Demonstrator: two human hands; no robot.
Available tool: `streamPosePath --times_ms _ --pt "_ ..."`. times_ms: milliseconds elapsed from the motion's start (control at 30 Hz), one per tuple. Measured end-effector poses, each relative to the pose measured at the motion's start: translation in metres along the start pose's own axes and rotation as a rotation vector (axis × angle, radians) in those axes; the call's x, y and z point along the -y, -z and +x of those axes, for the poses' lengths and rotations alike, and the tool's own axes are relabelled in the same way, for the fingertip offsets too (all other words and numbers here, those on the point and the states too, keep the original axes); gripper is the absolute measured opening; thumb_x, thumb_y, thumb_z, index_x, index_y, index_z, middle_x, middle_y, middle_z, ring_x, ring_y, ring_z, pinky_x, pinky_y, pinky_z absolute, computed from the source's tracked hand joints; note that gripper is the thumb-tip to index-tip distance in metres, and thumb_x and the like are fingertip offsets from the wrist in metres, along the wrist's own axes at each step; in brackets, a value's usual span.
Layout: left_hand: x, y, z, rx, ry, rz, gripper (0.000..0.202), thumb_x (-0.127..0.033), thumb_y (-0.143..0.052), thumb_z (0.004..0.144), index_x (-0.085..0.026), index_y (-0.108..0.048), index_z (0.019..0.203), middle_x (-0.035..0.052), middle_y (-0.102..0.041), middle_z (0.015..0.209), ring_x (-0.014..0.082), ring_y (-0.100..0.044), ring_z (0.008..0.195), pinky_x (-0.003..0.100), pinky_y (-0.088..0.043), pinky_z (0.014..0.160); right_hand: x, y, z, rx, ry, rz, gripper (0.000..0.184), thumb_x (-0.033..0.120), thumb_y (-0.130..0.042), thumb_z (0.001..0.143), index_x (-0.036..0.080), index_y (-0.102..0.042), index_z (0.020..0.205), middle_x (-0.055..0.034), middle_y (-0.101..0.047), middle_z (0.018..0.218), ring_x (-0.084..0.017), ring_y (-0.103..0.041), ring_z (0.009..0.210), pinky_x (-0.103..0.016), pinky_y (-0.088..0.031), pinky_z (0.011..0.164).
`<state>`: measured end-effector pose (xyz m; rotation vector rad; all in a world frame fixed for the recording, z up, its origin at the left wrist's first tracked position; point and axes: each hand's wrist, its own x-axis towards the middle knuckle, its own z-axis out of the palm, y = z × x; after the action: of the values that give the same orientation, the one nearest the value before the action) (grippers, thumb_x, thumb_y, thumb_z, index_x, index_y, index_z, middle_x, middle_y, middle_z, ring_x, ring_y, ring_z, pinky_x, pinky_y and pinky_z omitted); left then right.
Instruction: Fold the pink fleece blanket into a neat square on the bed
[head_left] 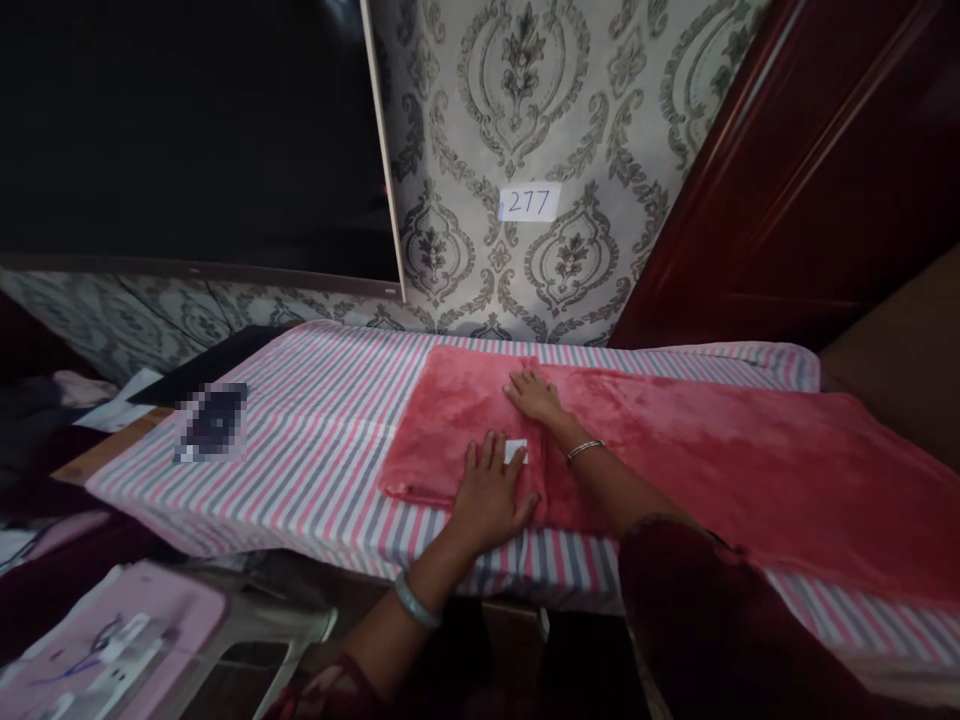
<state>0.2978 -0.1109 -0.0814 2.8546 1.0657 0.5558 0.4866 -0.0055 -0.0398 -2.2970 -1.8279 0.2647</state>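
Dim, soft light leaves the patterned wall [499, 258] palest, while the black screen [187, 130] shows little detail. Faint glare streaks the dark red panel [757, 220]. Wide-angle stretch distorts the edges; a pixelated patch [215, 423] blots the left.

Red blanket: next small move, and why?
Probably turn the folded left end of the blanket over once more, rightward: the left hand and right hand rest flat there, while a long stretch lies spread out to the right.
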Motion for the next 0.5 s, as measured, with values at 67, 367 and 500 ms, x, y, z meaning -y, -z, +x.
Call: streamPosePath --times_ms 67,367,500 --pt "-0.001 0.001 0.002 0.009 0.013 -0.016 0.072 -0.052 -0.054 0.095 -0.010 -0.044 0.152 0.0256 -0.037 0.160 0.0400 -0.028 0.152 0.065 -0.026 0.119 0.009 -0.005 -0.019 -0.087 0.045 0.046 0.061 0.045 -0.030 0.105 0.015 -0.039 0.157 -0.0161 -0.032 0.165 -0.031 -0.024 0.154 -0.053 -0.024 0.121" --pt "0.006 0.033 0.003 0.109 -0.015 -0.090 0.071 -0.044 -0.061 0.090 -0.009 -0.046 0.150 0.0227 -0.046 0.155 0.0365 -0.040 0.146 0.059 -0.031 0.120 0.021 -0.051 -0.099 -0.150 0.194 0.050 0.057 0.041 -0.023 0.106 0.018 -0.042 0.156 -0.0112 -0.032 0.165 -0.025 -0.024 0.154 -0.051 -0.017 0.124" --pt "0.044 0.063 -0.016 0.077 0.133 0.091 0.053 -0.040 -0.049 0.099 -0.010 -0.054 0.143 0.0225 -0.049 0.153 0.0357 -0.038 0.148 0.064 -0.020 0.122 0.019 -0.050 -0.103 -0.136 0.219 -0.043 0.062 0.050 -0.030 0.105 0.019 -0.036 0.159 -0.0114 -0.025 0.168 -0.027 -0.020 0.155 -0.052 -0.015 0.124"
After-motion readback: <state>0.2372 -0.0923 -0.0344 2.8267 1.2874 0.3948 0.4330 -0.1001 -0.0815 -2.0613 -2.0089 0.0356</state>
